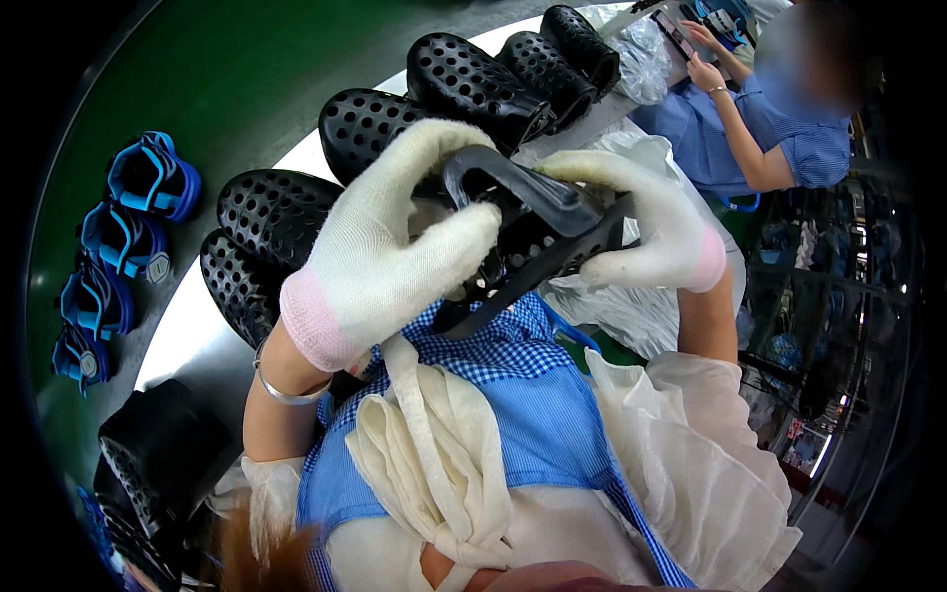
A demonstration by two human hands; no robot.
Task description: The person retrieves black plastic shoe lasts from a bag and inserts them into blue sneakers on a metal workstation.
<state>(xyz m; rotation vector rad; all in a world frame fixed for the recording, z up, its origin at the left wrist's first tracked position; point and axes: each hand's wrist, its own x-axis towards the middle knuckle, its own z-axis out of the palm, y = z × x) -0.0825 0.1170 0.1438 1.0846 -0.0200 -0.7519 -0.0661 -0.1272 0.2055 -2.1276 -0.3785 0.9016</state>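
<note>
Both my hands wear white knit gloves with pink cuffs. Between them, in front of my chest, is a tilted black clog (552,202) with holes in it and a heel strap. My left hand (390,247) grips its left end, the thumb against the strap and the fingers behind it. My right hand (656,222) pinches the other side, fingers along the top edge and thumb below. Part of the clog is hidden behind the gloves. Just beyond my left hand stand several more black clogs (469,84) with round holes.
The black clogs line the curved rim of a white table (182,331). Blue-and-black shoes (153,178) form a row at far left. Clear plastic bags (636,59) lie at the back. A co-worker (760,138) in blue holds a phone at upper right. Racks (838,296) stand at right.
</note>
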